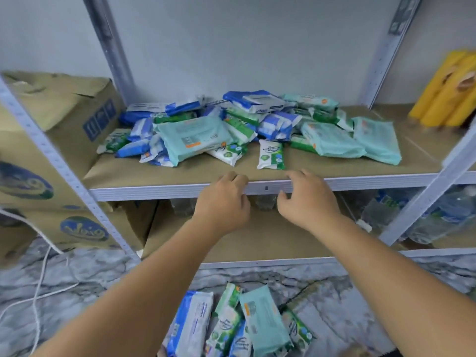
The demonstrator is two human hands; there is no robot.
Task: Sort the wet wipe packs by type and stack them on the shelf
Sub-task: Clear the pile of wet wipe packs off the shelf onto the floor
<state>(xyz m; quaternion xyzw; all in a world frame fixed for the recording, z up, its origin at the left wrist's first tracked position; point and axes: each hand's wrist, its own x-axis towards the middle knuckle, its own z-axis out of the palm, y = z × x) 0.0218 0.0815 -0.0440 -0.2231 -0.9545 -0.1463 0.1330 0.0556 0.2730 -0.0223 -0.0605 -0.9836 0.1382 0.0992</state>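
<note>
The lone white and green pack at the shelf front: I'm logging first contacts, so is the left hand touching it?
Apart. The head view shows bare brown shelf between the left hand and the lone pack.

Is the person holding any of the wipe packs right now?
No: the left hand and right hand are both empty by the front edge of the shelf, while the wipe packs lie piled further back.

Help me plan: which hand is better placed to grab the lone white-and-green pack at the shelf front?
Likely right: the empty right hand is nearer the pack; the left hand sits farther.
</note>
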